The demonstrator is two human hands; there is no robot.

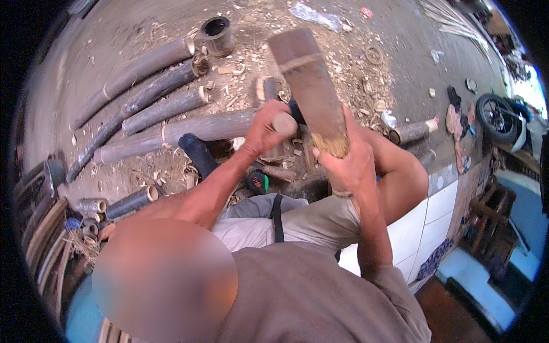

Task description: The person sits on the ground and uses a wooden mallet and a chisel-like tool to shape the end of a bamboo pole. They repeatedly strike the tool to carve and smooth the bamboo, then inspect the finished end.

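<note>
My right hand [353,163] is wrapped round a thick brown bamboo section [311,80], which stands tilted over my bent right leg. A raised node rings its upper part, and rough yellow fibres show just above my fingers. To the left, my left hand [264,127] is closed round a stout wooden handle [284,124], its pale round end facing up. What the handle belongs to is hidden. Below my left hand lies a black, green and red round object [257,182], perhaps a tape measure.
Several long bamboo poles [171,134] lie on the ground at left. A hollow bamboo cylinder [216,37] stands at the back among scattered wood chips [354,74]. Another bamboo piece [413,131] lies at right, near white tiles [437,206] and a wheel [496,118].
</note>
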